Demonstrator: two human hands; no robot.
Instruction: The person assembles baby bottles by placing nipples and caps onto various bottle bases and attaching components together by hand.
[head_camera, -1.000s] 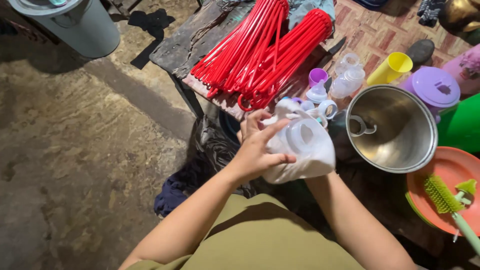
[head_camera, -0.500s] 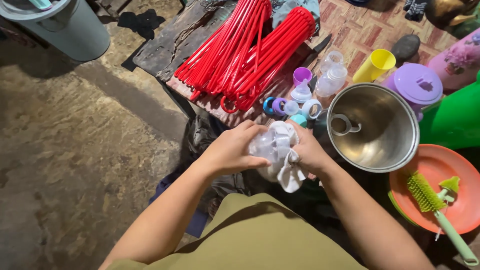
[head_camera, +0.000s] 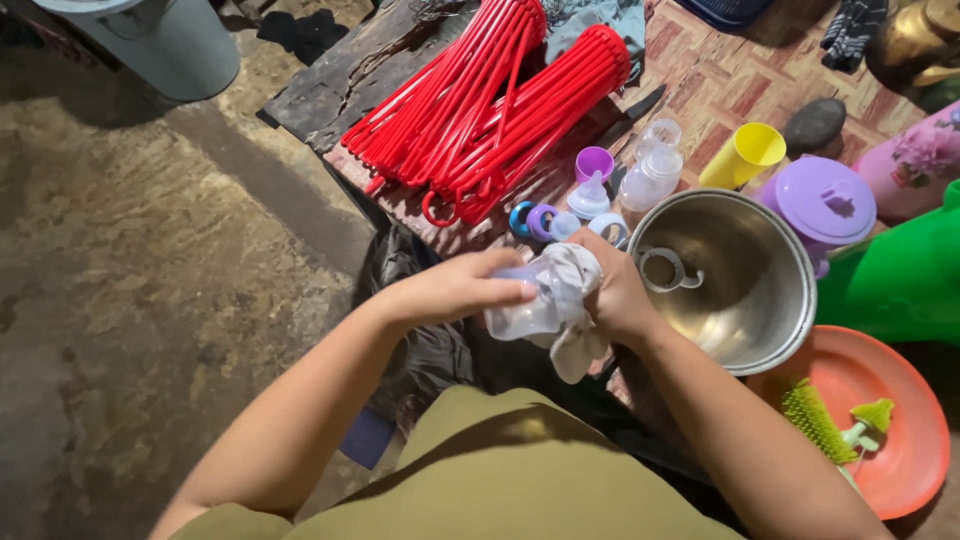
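red hangers (head_camera: 490, 110) piled on the wood table (head_camera: 320, 90), steel bowl (head_camera: 735, 280) just right of the hands, orange plate (head_camera: 890, 400) with green brush (head_camera: 815, 420) beyond it. left hand (head_camera: 450, 290) curled round a clear bottle (head_camera: 525, 310), fingers on its side. right hand (head_camera: 620, 295) clamps a white cloth (head_camera: 575, 310) against the bottle. bottle held in front of the body, near the bowl rim. small bottle parts (head_camera: 590, 195) on the table behind.

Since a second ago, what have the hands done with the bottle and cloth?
The white cloth, spread over the clear bottle a second ago, is now bunched at its right end under the right hand. The left hand has shifted onto the bottle's left side. Both hands keep their hold. The steel bowl and red hangers stayed put.
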